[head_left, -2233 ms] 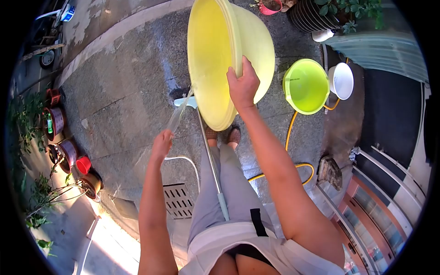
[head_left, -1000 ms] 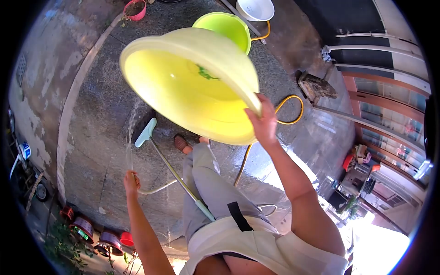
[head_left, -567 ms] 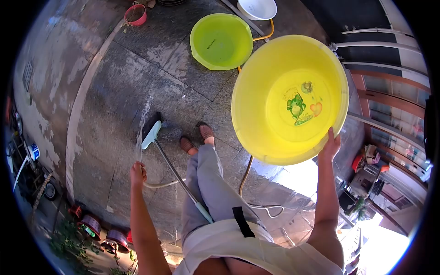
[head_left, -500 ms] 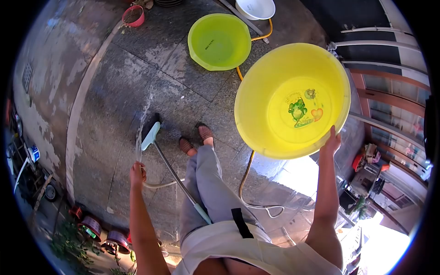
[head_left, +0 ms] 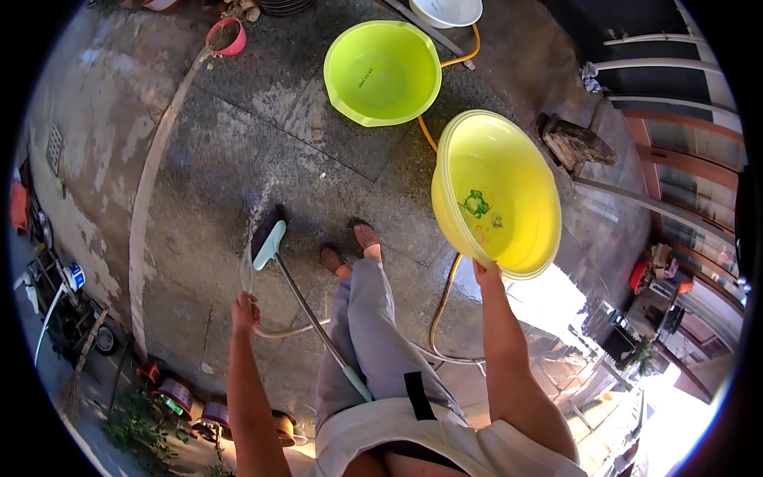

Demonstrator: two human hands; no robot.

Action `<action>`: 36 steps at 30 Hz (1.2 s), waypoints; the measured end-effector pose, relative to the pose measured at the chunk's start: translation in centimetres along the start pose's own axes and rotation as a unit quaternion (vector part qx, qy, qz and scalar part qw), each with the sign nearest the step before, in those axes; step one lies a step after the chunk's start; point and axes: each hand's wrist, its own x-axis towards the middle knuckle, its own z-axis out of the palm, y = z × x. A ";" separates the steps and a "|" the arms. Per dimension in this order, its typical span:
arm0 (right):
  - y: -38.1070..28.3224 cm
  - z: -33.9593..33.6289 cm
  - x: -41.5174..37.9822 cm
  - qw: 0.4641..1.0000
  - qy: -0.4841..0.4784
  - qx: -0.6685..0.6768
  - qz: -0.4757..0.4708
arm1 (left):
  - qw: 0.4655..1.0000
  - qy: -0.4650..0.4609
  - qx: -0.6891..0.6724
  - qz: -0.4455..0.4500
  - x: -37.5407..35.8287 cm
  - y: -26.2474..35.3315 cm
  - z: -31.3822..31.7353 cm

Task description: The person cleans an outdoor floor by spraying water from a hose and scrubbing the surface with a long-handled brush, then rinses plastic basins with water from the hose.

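My left hand (head_left: 245, 312) is closed around the end of a pale hose (head_left: 288, 331), and a thin stream of water leaves it toward the floor. On the other side, my right hand (head_left: 487, 274) grips the lower rim of a large yellow basin (head_left: 517, 191). The basin is tilted, with a frog picture showing on its inside. A push broom (head_left: 306, 300) with a pale green head leans against my lap, its dark bristles on the floor beyond my left hand.
A lime-green basin (head_left: 381, 71) and a white basin (head_left: 445, 11) stand ahead on the wet stone floor (head_left: 230, 175). The yellow hose (head_left: 447, 298) runs past my feet. A wooden block (head_left: 576, 143) lies right, a pink pot (head_left: 226, 38) far left, and potted plants (head_left: 139, 421) lower left.
The yellow basin has swung left and down and turned more on its side, with my right hand moving left along with it. My left hand stays closed on the hose.
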 end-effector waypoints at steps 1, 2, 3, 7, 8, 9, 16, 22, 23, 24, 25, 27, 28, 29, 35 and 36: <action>1.1 -0.3 1.0 0.999 -0.019 0.034 0.016 | 1.000 0.003 0.009 0.006 0.0 0.2 0.3; 2.2 -0.5 2.1 0.997 -0.036 0.066 0.033 | 1.000 0.006 0.019 0.010 -0.1 0.3 0.5; 3.3 -0.2 2.7 0.991 -0.044 0.110 0.063 | 0.999 0.009 0.030 0.014 -0.3 0.4 0.6; 6.6 7.1 5.0 0.987 -0.091 0.118 0.063 | 1.000 0.006 0.021 0.001 -0.2 1.3 1.8; 6.9 9.6 5.3 0.985 -0.110 0.124 0.056 | 1.000 0.001 0.020 -0.001 -0.1 1.4 1.9; 6.9 12.0 5.5 0.981 -0.154 0.103 0.054 | 1.000 -0.004 0.019 -0.002 0.2 1.6 2.2; 8.3 27.7 2.9 0.951 -0.274 -0.140 0.027 | 0.999 0.013 0.017 0.025 1.1 3.3 4.9; 15.3 36.6 3.1 0.891 -0.279 -0.357 -0.027 | 0.999 -0.004 -0.011 0.038 1.6 3.7 6.8; 15.8 37.6 3.8 0.870 -0.305 -0.388 0.000 | 0.999 -0.007 -0.009 0.039 1.6 3.5 6.7; 16.8 38.6 4.4 0.876 -0.294 -0.382 0.000 | 0.999 -0.010 -0.007 0.038 1.6 3.2 6.6; 17.7 39.7 4.4 0.882 -0.284 -0.375 -0.001 | 0.999 -0.005 -0.008 0.043 1.5 3.1 6.7; 19.0 41.4 3.9 0.899 -0.277 -0.340 -0.002 | 0.999 0.008 -0.010 0.049 1.1 2.8 6.7; 19.3 42.2 3.5 0.909 -0.278 -0.310 -0.004 | 0.999 0.008 -0.010 0.052 1.1 2.6 6.6; 19.3 42.9 4.1 0.915 -0.308 -0.261 0.017 | 0.998 0.006 -0.011 0.056 1.0 2.4 6.5; 19.9 44.0 2.0 0.918 -0.374 -0.129 -0.012 | 0.998 0.006 -0.010 0.055 0.8 1.8 7.3; 20.1 43.7 0.8 0.918 -0.377 -0.119 -0.026 | 0.998 0.005 -0.010 0.057 0.4 2.0 7.4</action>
